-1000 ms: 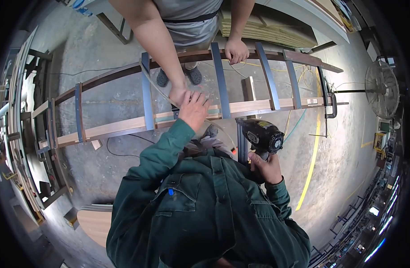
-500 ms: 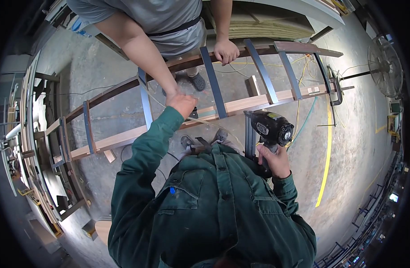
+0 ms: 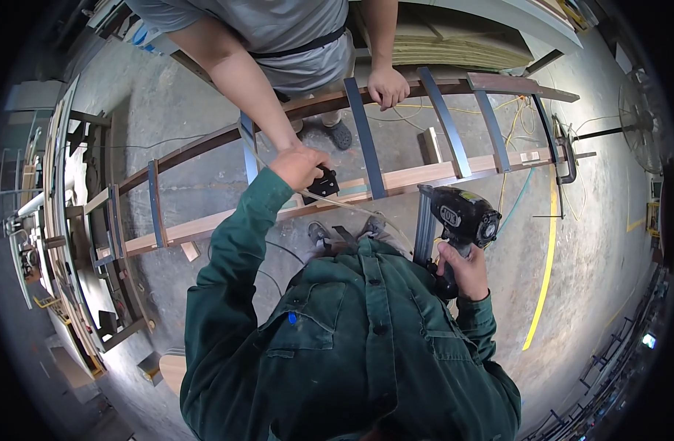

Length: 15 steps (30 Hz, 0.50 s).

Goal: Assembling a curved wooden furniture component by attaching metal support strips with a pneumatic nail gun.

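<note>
Across the middle of the view lies a ladder-like wooden frame point(image 3: 414, 175), its near rail pale on top and its slats point(image 3: 365, 140) dark, bowed by the lens. Over the near rail, left of centre, the left hand point(image 3: 299, 166) hides most of a black object point(image 3: 322, 185), so its kind is hard to make out. The fingers curl toward the right, back of the hand up; whether they close on that object or only rest by it, I cannot tell. A co-worker's forearm point(image 3: 252, 95) comes down to the same spot, its hand covered by the person's left one. Just below, a pale hose point(image 3: 352, 204) slants away to the right, its ends lost to sight.

The left arm reaches well forward, elbow out to the side. The right arm is bent close to the body, and the right hand point(image 3: 469, 272) is wrapped around the handle of a black nail gun point(image 3: 462, 214), thumb across the grip. The tool's nose points left, close to the near rail; whether they touch is unclear. The co-worker's other hand point(image 3: 388, 88) rests on the far rail with fingers bent. At the right rim, a fan point(image 3: 642, 121) is partly lost in the dark edge
</note>
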### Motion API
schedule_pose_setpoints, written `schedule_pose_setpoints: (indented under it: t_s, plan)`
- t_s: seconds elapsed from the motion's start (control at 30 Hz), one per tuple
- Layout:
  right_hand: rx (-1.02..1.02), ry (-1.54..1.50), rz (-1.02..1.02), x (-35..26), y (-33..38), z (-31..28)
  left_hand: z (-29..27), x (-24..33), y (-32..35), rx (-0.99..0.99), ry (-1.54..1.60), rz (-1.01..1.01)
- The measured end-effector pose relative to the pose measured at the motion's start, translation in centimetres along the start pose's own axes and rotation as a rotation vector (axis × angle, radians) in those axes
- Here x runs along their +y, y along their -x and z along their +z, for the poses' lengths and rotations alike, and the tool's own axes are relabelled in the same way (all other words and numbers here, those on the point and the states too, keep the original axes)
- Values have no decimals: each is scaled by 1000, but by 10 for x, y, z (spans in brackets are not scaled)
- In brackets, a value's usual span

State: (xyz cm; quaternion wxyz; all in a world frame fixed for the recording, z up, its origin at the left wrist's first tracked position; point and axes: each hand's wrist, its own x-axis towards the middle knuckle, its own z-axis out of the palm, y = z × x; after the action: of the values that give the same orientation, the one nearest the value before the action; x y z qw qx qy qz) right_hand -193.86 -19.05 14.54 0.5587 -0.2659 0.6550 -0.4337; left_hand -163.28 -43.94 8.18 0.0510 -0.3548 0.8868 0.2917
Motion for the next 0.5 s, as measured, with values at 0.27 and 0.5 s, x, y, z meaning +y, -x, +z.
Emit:
schedule_pose_setpoints:
  t_s: [0.27,0.5]
  plan:
    - [12,21,-8,-2,0,3,-28,0,-1,396,164,-150]
    - [53,24,-20,3,3,0,-44,-33,-13,894,73,-61]
